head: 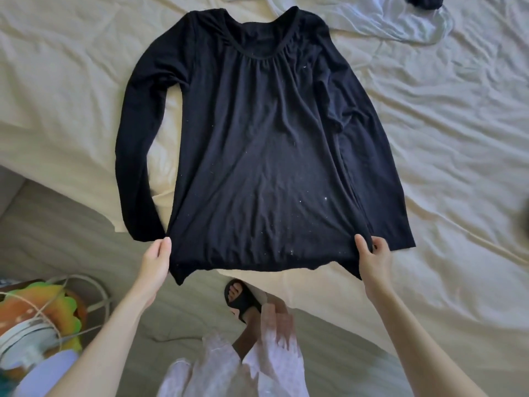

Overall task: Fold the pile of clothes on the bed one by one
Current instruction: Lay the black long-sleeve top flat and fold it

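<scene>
Both the left hand [156,257] and right hand [372,259] pinch the black top's [257,138] hem, their fingertips hidden under the cloth, while a dark garment [425,1] is cut off by the top edge.

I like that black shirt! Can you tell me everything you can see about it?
The black shirt is a soft-looking, long-sleeved top with a round, gathered neckline and tiny white lint specks. It lies spread face up on the cream bedsheet, sleeves down its sides, hem hanging over the bed's edge. The left hand and right hand pinch its bottom corners.
</scene>
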Demonstrator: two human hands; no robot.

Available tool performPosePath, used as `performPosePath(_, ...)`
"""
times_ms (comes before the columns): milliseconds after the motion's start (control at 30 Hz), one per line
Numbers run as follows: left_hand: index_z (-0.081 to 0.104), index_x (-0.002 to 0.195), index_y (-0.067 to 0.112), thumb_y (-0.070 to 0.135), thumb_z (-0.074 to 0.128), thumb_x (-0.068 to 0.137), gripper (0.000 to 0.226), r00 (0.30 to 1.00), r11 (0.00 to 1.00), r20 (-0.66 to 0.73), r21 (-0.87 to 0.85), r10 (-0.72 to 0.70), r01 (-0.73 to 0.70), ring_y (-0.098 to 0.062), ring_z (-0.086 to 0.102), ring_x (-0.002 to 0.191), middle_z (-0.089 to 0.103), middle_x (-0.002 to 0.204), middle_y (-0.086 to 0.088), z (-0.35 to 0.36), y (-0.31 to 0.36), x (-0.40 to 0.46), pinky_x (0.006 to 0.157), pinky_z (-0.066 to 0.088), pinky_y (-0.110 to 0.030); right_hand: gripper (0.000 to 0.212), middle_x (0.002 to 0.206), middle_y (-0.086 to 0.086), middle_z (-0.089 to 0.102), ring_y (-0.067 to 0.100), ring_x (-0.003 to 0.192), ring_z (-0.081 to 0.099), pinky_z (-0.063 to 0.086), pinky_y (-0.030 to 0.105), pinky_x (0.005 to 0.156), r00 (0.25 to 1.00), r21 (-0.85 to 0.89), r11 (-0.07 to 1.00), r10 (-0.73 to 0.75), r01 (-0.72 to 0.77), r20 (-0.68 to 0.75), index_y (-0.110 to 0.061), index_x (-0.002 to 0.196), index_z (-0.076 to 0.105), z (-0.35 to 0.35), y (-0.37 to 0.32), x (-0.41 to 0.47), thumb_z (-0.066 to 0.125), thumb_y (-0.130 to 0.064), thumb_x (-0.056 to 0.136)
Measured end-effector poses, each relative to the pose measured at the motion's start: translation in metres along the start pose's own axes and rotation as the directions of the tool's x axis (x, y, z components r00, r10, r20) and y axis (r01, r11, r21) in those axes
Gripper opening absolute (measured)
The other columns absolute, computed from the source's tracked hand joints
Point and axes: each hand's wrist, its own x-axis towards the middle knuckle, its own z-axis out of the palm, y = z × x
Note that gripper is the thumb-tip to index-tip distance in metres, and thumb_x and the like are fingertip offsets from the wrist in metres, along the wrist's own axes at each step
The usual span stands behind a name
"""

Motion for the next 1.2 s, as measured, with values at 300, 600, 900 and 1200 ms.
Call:
performPosePath(300, 0.057, 0.109, 0.007, 0.000, 0.056, 0.091, 0.020, 0.939, 0.962, 0.229, -0.036, -0.255, 0.270, -0.025, 0.060, 0.098, 0.065, 0.104, -0.008, -0.012, -0.008, -0.017, 0.089, 0.047, -0.040, 0.038, 0.051, -0.007, 0.045, 0.017, 0.055, 0.043, 0.031, 0.029, 0.052, 0.992, -0.024, 0.998, 0.067, -0.065, 0.108, -0.010, 0.062, 0.051, -0.010, 0.017, -0.011, 0.063, -0.036, 0.088)
performPosePath(600, 0.062, 0.093, 0.002, 0.000, 0.058, 0.090, 0.005, 0.986, 0.984, 0.028, 0.073, -0.165, 0.163, -0.028, 0.057, 0.087, 0.064, 0.088, -0.012, -0.022, -0.017, -0.036, 0.080, 0.042, -0.037, 0.017, 0.084, 0.010, 0.063, 0.025, 0.080, 0.059, 0.045, 0.035, 0.073, 0.973, 0.039, 0.981, 0.181, -0.189, 0.146, -0.003, 0.082, 0.060, -0.034, 0.024, -0.017, 0.055, -0.012, 0.095)
performPosePath(900, 0.036, 0.142, 0.011, 0.008, 0.049, 0.095, 0.050, 0.971, 0.818, 0.191, 0.529, 0.145, -0.226, -0.029, 0.042, 0.129, 0.040, 0.144, -0.013, 0.053, 0.029, -0.048, 0.104, 0.036, -0.039, 0.021, 0.104, 0.011, 0.062, 0.028, 0.097, 0.059, 0.050, 0.043, 0.089, 0.981, -0.153, 0.970, 0.179, -0.188, -0.070, -0.008, 0.112, 0.060, -0.050, 0.009, 0.010, 0.053, -0.015, 0.094)
performPosePath(1200, 0.001, 0.151, 0.029, 0.025, 0.035, 0.100, 0.061, 0.758, 0.268, 0.578, 0.712, 0.302, -0.649, -0.022, -0.016, 0.145, -0.017, 0.158, 0.002, 0.168, 0.074, -0.048, 0.117, 0.001, -0.041, 0.053, 0.114, 0.005, 0.056, 0.021, 0.095, 0.054, 0.046, 0.034, 0.074, 0.998, -0.417, 0.907, -0.061, 0.065, 0.024, -0.008, 0.131, 0.046, -0.063, -0.017, 0.100, 0.060, -0.038, 0.089)
